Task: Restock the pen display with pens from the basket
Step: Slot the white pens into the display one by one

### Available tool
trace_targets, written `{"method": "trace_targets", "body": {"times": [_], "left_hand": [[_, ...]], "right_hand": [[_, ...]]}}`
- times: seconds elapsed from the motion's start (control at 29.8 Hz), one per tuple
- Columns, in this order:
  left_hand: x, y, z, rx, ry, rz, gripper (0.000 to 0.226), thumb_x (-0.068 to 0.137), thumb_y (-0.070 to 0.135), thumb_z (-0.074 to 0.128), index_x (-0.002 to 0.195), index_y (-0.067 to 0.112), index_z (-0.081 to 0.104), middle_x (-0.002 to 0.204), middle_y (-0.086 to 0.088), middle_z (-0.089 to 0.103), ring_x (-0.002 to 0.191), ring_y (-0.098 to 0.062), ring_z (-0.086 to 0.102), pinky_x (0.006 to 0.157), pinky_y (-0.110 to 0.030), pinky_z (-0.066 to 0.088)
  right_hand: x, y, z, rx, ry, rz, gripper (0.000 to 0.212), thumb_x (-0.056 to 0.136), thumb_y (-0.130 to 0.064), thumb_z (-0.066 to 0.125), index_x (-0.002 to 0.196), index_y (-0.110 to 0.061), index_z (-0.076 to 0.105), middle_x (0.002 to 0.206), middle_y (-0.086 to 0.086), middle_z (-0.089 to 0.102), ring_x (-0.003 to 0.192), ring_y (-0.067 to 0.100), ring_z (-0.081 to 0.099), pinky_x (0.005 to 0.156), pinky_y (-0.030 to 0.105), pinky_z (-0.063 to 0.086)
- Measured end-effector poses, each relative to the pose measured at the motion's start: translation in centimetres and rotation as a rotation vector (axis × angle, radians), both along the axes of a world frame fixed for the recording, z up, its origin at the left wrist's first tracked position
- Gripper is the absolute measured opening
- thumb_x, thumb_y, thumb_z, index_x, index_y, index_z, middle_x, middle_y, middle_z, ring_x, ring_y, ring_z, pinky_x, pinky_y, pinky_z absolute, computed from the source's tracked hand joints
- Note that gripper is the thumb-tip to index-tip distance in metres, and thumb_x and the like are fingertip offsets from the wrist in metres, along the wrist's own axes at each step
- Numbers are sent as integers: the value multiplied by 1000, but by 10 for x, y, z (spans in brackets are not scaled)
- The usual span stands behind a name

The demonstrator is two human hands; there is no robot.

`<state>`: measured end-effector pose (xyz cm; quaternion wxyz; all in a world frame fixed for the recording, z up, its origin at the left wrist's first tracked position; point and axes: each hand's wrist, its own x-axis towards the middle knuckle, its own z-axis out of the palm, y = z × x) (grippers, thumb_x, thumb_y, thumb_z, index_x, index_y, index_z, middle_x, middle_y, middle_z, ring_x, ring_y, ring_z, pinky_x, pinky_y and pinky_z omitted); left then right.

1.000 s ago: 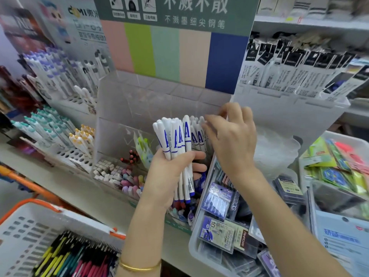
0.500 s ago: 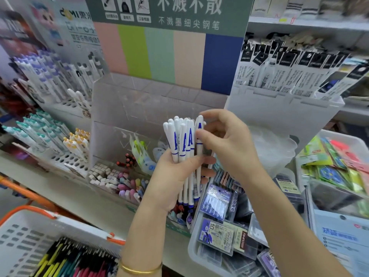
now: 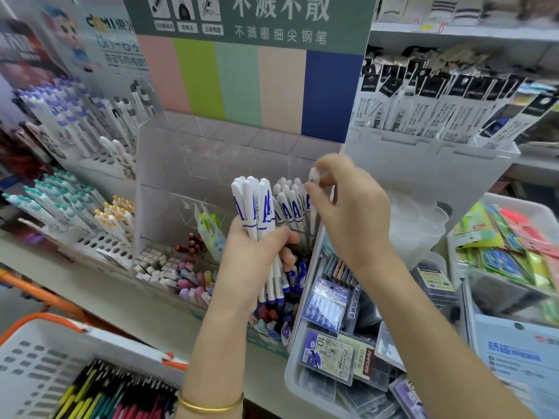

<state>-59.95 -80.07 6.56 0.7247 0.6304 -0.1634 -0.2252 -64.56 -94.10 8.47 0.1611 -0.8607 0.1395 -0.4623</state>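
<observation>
Two hands are showing: one left hand (image 3: 251, 261), one right hand (image 3: 354, 213). The left hand is gripping one pen bundle (image 3: 254, 201), with about five white caps poking up; pens are overlapping, so the exact count is unclear. The right hand is pinching one single pen (image 3: 314, 175). Roughly eight stocked pens (image 3: 289, 201) are standing in one clear display (image 3: 181, 164). One basket (image 3: 45, 320) is sitting lower left, its coloured pens too many and too blurred for counting. One gold bangle (image 3: 211, 405) is circling the left wrist. The backboard is showing five colour stripes (image 3: 236, 83) and three icons (image 3: 184, 10). One clear bin (image 3: 295, 343) is holding refill packs, uncounted.
</observation>
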Motion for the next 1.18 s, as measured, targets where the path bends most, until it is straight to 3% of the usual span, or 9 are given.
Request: {"method": "trace_targets", "body": {"times": [0.13, 0.3, 0.44, 0.54, 0.71, 0.84, 0.94, 1.04, 1.18], "left_hand": [[-3, 1, 5, -50, 36, -26, 13, 94, 0, 56, 102, 10, 52, 73, -5, 71, 52, -14, 60, 52, -26, 52], [-3, 3, 7, -79, 59, -68, 13, 92, 1, 57, 100, 11, 57, 71, -2, 70, 57, -13, 64, 56, -28, 56], [-3, 3, 6, -108, 97, -100, 14, 92, 2, 56, 102, 11, 59, 69, -1, 68, 57, -12, 63, 56, -27, 56], [-3, 3, 5, -126, 108, -137, 16, 90, 3, 57, 105, 8, 60, 72, -4, 69, 57, -14, 63, 56, -28, 55], [-7, 0, 6, -153, 83, -233, 24, 78, 13, 63, 101, 7, 65, 74, -7, 69, 58, -17, 62, 55, -28, 54], [-7, 2, 7, -152, 96, -257, 22, 77, 14, 62, 97, 8, 66, 75, -9, 69, 58, -18, 63, 56, -29, 56], [-8, 2, 10, -170, 132, -282, 23, 78, 14, 60, 100, 6, 64, 76, -9, 71, 59, -19, 67, 55, -30, 58], [-5, 2, 9, -178, 174, -229, 17, 78, 13, 59, 94, 5, 60, 73, -9, 72, 60, -21, 69, 52, -31, 58], [5, 6, 1, -111, 124, -40, 5, 91, 3, 56, 94, 6, 55, 67, -6, 68, 53, -18, 66, 50, -28, 55]], "right_hand": [[7, 2, -11, -247, 107, -174, 16, 82, -23, 66, 70, -11, 66, 77, 4, 59, 69, 25, 51, 45, 32, 40], [12, -3, -16, -388, 164, -257, 10, 71, -3, 70, 69, -13, 69, 76, 6, 52, 66, 24, 41, 46, 31, 35], [3, 0, -9, -106, 41, -91, 19, 76, 6, 61, 91, -2, 70, 90, 12, 58, 78, 30, 53, 59, 38, 47], [-6, 4, 4, 140, -39, 66, 22, 85, -2, 56, 103, -5, 69, 91, 6, 61, 81, 19, 56, 71, 29, 47], [-12, 16, 14, 527, 213, 300, 29, 93, -19, 59, 121, -15, 63, 88, -13, 64, 78, 4, 61, 72, 18, 50], [-9, 13, 17, 727, 268, 409, 21, 91, -14, 60, 112, -18, 62, 87, 0, 70, 74, 12, 65, 65, 27, 54], [-6, 11, 19, 862, 161, 457, 16, 87, -6, 62, 95, -19, 59, 81, 2, 66, 68, 12, 61, 60, 26, 49], [-4, 9, 24, 868, -121, 396, 16, 88, -4, 57, 94, -18, 53, 80, 5, 59, 62, 11, 55, 54, 22, 43], [-8, -2, 32, 700, -423, 231, 21, 91, -7, 53, 94, -26, 44, 80, -3, 51, 61, 25, 55, 50, 30, 44]]}}
